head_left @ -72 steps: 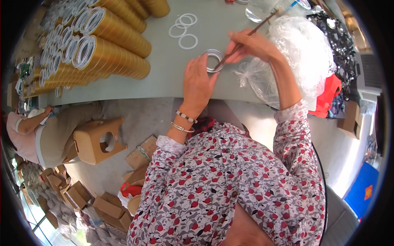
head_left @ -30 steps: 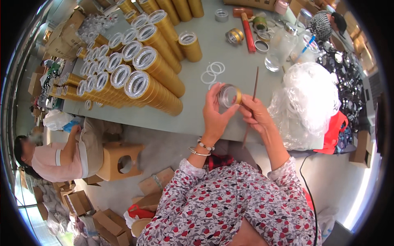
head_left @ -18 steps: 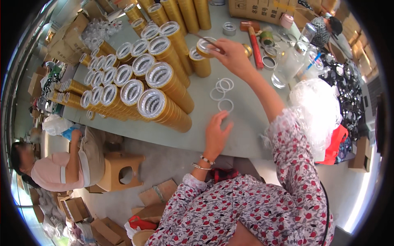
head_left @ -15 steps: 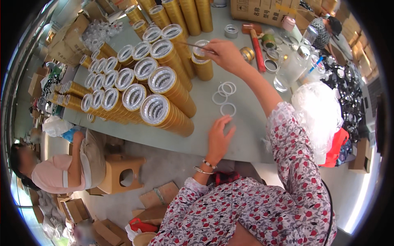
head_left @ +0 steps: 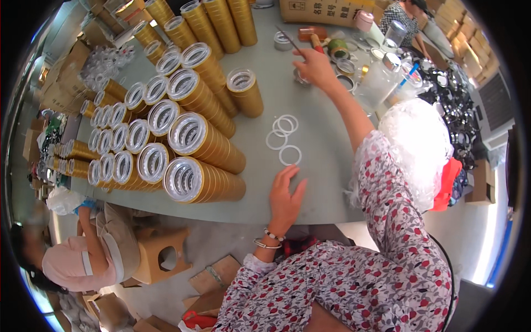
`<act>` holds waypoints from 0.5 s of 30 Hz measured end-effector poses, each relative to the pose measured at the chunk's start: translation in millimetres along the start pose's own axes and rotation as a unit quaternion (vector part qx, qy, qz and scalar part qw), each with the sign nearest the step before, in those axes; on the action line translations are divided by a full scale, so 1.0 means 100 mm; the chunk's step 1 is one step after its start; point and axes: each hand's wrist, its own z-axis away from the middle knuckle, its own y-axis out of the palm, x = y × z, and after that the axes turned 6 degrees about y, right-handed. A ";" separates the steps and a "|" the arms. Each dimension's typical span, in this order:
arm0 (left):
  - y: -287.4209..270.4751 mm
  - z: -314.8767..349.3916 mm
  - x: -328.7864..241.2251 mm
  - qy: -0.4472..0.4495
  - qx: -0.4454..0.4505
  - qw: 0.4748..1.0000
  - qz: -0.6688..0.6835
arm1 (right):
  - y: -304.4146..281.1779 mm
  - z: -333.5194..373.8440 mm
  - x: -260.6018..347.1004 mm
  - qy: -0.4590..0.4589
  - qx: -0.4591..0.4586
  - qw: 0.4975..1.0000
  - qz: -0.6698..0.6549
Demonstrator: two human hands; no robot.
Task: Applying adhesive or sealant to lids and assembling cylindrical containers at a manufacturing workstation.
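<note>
My right hand (head_left: 316, 67) is closed on a thin dark stick-like tool (head_left: 287, 37), held over the far right part of the table with its tip pointing up and left. A small metallic round piece (head_left: 301, 77) shows just below that hand, partly hidden. My left hand (head_left: 286, 196) rests near the front edge with fingers apart and holds nothing. Its fingertips are beside a flat white ring (head_left: 290, 155). Several such rings lie just beyond, some overlapping. To the left stand many gold stacks of round lids (head_left: 218, 180) with clear centres; one gold stack (head_left: 246, 99) stands apart.
At the right are a glass jar (head_left: 376, 83), a red-handled tool (head_left: 317, 43), a tape-like roll (head_left: 282, 40) and a white plastic bag (head_left: 415, 149). A cardboard box (head_left: 326, 12) is at the back. Another person (head_left: 83, 260) sits left; one works far right.
My right hand has moved right, away from the separate gold stack, with the stick-like tool still in it. The view has shifted; my left hand stays by the white rings.
</note>
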 end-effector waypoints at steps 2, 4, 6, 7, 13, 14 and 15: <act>0.06 -0.03 -0.03 0.016 0.020 1.000 -0.015 | -0.23 -0.22 -0.52 0.015 -0.055 0.973 0.223; 0.02 -0.03 -0.03 0.015 0.012 1.000 -0.023 | -0.16 -0.19 -0.56 0.024 -0.055 0.969 0.240; 0.00 -0.03 -0.03 0.018 0.007 0.999 -0.030 | -0.14 -0.19 -0.61 0.036 -0.058 0.964 0.257; -0.01 -0.03 -0.03 0.021 0.009 0.999 -0.031 | -0.14 -0.20 -0.64 0.075 -0.024 0.971 0.227; -0.01 -0.01 -0.06 0.019 0.011 0.999 -0.030 | -0.22 0.01 -0.63 0.144 -0.012 0.974 0.173; -0.03 0.01 -0.04 0.015 0.010 0.999 -0.034 | -0.19 0.10 -0.52 0.188 0.037 0.977 0.094; -0.02 0.02 -0.05 0.014 0.014 0.999 -0.033 | -0.23 0.19 -0.54 0.192 0.036 0.976 0.094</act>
